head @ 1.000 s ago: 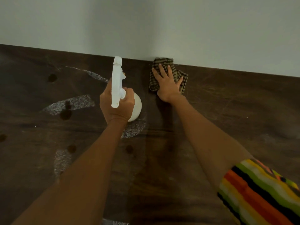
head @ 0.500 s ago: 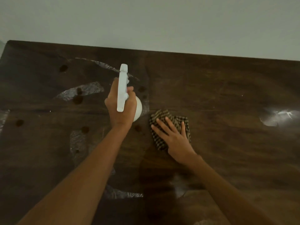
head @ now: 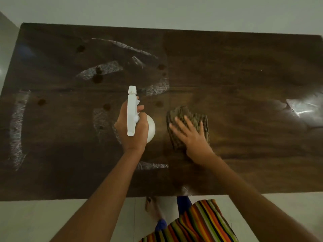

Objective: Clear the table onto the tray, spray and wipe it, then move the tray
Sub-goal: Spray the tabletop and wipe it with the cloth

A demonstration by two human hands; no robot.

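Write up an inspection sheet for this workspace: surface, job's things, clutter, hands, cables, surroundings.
Surface: dark wooden table, with pale wet streaks and dark round spots.
Job's things: white spray bottle held over the table; checked cloth lying on the table; tray not in view.
Clutter: nothing seen.
Hands: left hand grips the spray bottle; right hand presses flat on the cloth.
Cables: nothing seen.
Surroundings: pale wall behind, pale floor in front, striped garment at the near edge.
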